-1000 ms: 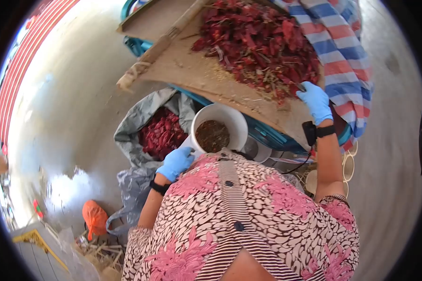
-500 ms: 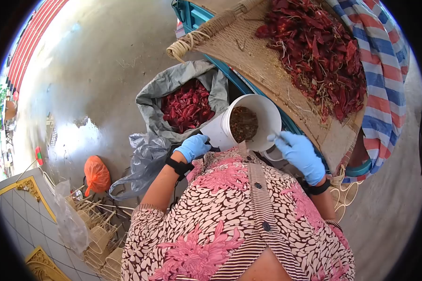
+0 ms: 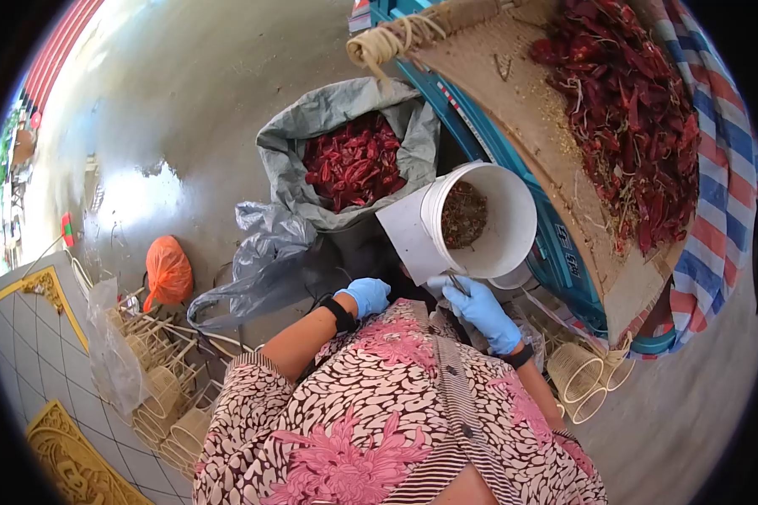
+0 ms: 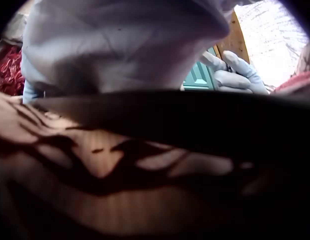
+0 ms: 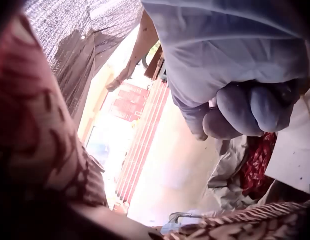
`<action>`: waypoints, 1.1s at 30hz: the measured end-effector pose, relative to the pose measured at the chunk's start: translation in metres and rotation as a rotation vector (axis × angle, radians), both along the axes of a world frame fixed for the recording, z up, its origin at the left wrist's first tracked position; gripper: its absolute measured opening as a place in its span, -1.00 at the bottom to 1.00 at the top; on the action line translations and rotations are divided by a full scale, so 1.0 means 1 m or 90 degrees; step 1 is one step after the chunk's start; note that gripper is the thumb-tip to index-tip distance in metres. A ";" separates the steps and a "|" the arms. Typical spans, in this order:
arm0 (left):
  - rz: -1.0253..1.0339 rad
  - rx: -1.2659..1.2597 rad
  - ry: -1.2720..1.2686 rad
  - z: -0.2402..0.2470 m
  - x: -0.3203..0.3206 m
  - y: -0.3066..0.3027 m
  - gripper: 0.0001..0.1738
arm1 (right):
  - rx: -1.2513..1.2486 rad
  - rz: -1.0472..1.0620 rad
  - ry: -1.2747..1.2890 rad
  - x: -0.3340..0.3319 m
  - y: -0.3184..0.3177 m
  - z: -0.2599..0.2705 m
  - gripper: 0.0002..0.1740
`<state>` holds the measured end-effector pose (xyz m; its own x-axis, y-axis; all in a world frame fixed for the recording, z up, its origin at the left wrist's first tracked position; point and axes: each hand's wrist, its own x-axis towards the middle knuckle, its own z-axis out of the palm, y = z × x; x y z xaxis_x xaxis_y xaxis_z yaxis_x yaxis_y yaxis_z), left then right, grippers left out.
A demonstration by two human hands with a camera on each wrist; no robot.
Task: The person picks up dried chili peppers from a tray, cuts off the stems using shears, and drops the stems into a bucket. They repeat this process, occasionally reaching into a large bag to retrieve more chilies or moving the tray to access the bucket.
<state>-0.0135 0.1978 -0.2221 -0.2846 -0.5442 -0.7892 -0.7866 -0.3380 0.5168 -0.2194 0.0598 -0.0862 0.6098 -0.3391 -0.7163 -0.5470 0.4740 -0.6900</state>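
Observation:
In the head view my blue-gloved right hand (image 3: 487, 315) grips a small, thin grey metal tool (image 3: 456, 283), its tip close by the bucket's near rim. In the left wrist view the right hand's gloved fingers (image 4: 234, 79) are curled round it; its exact kind does not show. My gloved left hand (image 3: 368, 297) lies low in front of the shirt, its fingertips mostly hidden. A tilted white bucket (image 3: 509, 210) stands ahead of both hands, with brown bits of dried plant (image 3: 463, 215) at its bottom. Dried red chillies (image 3: 627, 126) are heaped on the woven mat (image 3: 556, 177) at right.
A grey-green sack (image 3: 290, 156) of red chillies stands left of the bucket. The mat lies over a teal cart (image 3: 556, 252), beside a striped tarp (image 3: 724, 177). Nearer left are a grey plastic bag (image 3: 265, 261), an orange bag (image 3: 168, 271) and several woven baskets (image 3: 156, 396).
My right hand has come from the chilli heap down and left to in front of my body, holding the tool. My left hand has drawn away from the bucket's side towards the shirt. The view has swung left.

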 end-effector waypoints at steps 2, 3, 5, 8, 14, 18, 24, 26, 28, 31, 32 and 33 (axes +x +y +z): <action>0.078 -0.065 -0.003 -0.005 -0.001 0.021 -0.58 | 0.025 -0.022 -0.008 0.030 0.002 -0.007 -0.65; 0.118 -0.086 -0.015 0.003 0.006 0.022 -0.57 | 0.045 -0.023 -0.005 0.046 0.003 -0.018 -0.64; 0.204 -0.143 -0.027 -0.013 0.023 0.033 -0.49 | 0.091 -0.050 -0.012 0.082 0.011 -0.043 -0.61; 0.219 -0.154 -0.136 -0.010 0.035 0.044 -0.38 | 0.164 -0.105 -0.045 0.127 0.016 -0.097 -0.54; 0.180 0.181 -0.113 -0.092 0.049 0.093 -0.06 | 0.438 -0.364 0.057 0.195 -0.038 -0.284 -0.69; 0.254 0.142 -0.052 -0.097 0.048 0.124 0.02 | 0.225 -0.440 0.185 0.246 -0.080 -0.357 -0.81; 0.348 0.069 -0.029 -0.105 0.071 0.143 -0.02 | 0.060 -0.350 0.351 0.263 -0.129 -0.480 -0.82; 0.363 -0.020 -0.010 -0.121 0.067 0.157 -0.01 | 0.020 -0.344 0.333 0.265 -0.137 -0.511 -0.83; 0.340 -0.094 -0.097 -0.118 0.071 0.150 -0.04 | -0.053 -0.375 0.334 0.266 -0.147 -0.549 -0.85; 0.447 -0.008 -0.145 -0.149 0.087 0.129 -0.35 | -0.152 -0.371 0.362 0.271 -0.158 -0.591 -0.76; 0.498 -0.200 -0.202 -0.176 0.088 0.127 -0.44 | -0.199 -0.371 0.371 0.274 -0.158 -0.596 -0.72; 0.675 -0.179 -0.063 -0.200 0.091 0.122 -0.48 | -0.229 -0.355 0.380 0.282 -0.156 -0.590 -0.70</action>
